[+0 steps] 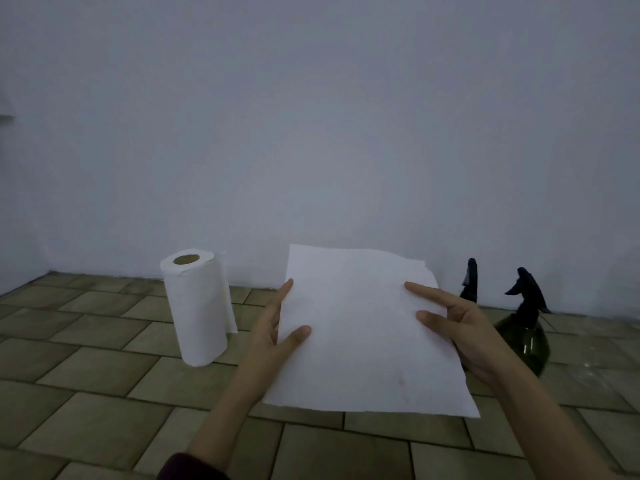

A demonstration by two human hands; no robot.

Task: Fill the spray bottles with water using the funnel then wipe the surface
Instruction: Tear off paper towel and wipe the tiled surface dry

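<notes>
A white paper towel sheet [360, 327] is held up flat above the tiled surface [104, 403], between both hands. My left hand [273, 327] pinches its left edge, thumb on top. My right hand [460, 330] pinches its right edge, with thumb and a finger on the sheet's face. Behind my right hand stand two dark green spray bottles with black trigger heads: one nearer [530, 323] at the right, and one farther back [469, 282] by the wall, mostly hidden. No funnel is in view.
A white paper towel roll [197, 306] stands upright on the tiles to the left of the sheet. A plain pale wall [311, 133] closes the back. Some wet glints show on the tiles at the far right [588, 372].
</notes>
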